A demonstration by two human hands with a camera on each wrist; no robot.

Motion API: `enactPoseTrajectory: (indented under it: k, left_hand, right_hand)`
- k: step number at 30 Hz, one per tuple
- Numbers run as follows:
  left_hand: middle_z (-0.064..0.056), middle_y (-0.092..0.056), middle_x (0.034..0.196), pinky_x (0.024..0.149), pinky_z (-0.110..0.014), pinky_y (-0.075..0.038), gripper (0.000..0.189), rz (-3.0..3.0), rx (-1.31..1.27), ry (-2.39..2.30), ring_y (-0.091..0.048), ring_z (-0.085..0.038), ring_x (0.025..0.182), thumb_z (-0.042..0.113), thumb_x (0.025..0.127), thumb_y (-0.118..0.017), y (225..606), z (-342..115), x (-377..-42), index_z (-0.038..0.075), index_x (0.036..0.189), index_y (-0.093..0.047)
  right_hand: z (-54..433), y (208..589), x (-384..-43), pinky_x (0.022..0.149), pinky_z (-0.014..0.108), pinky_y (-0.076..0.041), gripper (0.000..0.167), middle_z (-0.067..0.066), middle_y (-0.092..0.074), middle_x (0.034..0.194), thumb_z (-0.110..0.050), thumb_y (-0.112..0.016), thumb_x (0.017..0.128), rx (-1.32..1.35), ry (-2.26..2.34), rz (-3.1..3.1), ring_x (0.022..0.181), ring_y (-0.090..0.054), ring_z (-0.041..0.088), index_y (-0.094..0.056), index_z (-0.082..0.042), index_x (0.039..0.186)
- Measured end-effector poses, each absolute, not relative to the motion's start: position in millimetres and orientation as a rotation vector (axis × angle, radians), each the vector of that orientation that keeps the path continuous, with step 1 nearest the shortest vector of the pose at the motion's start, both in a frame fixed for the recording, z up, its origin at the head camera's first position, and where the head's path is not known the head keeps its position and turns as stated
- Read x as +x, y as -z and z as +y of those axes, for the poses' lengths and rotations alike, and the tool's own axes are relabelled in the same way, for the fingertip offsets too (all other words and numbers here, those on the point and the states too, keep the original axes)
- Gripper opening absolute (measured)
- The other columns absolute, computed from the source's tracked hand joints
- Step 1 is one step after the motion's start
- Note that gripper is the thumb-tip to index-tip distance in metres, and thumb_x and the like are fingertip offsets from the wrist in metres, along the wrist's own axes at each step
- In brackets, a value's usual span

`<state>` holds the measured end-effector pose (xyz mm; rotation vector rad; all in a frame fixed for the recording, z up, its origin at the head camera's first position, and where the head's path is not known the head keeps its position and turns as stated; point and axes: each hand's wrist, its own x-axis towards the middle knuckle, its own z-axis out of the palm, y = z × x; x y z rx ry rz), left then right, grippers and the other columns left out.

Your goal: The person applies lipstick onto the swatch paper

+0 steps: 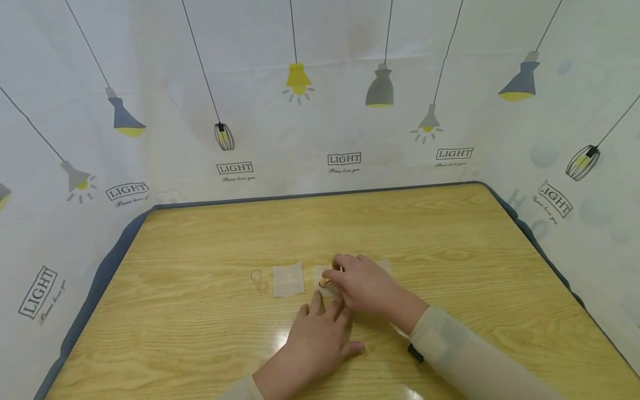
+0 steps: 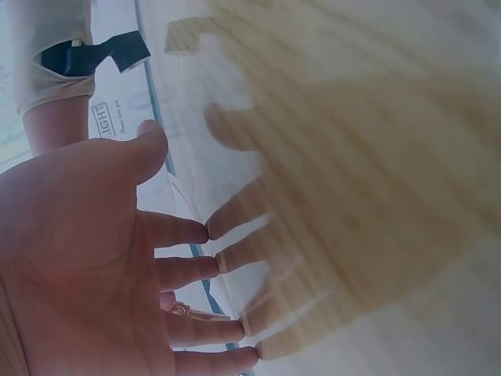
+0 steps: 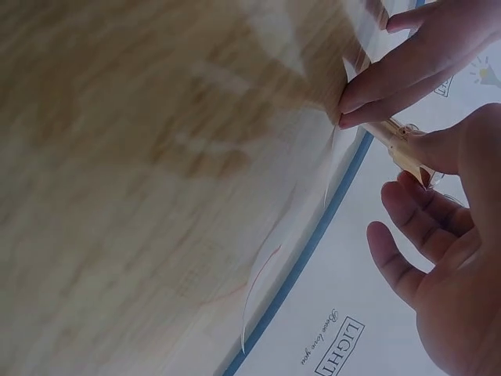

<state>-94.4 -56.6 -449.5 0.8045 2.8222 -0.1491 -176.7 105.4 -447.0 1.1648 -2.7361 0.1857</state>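
Observation:
In the head view my right hand (image 1: 367,286) pinches a small tan piece with a dark edge (image 1: 326,281) over a thin whitish square sheet (image 1: 319,273). The right wrist view shows this tan piece (image 3: 407,153) between thumb and fingers; its exact kind cannot be told. My left hand (image 1: 317,336) lies just in front with fingers spread and straight, fingertips at the sheet's near edge. Those fingertips (image 2: 213,265) meet the table surface in the left wrist view. Much of the sheet is hidden under the right hand.
Left of the hands lies another whitish square sheet (image 1: 288,280), and beyond it a small clear see-through object (image 1: 257,279). A pale sheet corner (image 1: 385,266) shows behind the right hand. The wood-grain table (image 1: 200,244) is bordered by lamp-printed walls (image 1: 345,122).

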Motion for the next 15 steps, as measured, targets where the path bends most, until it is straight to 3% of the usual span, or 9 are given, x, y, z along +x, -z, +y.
enactPoseTrajectory:
  k: [15]
  left_hand:
    - [0.0,-0.035,0.174,0.113,-0.059,-0.051,0.088,2.816,0.8,0.177,-0.041,-0.047,0.154,0.079,0.1,-0.04,448.6,-56.6,-94.8,0.024,0.169,-0.032]
  right_hand:
    - [109.3,445.5,-178.6,0.093,0.041,-0.057,0.022,0.001,-0.066,0.113,-0.022,-0.067,0.106,1.118,-0.185,-2.801,0.095,-0.063,0.017,-0.076,-0.023,0.125]
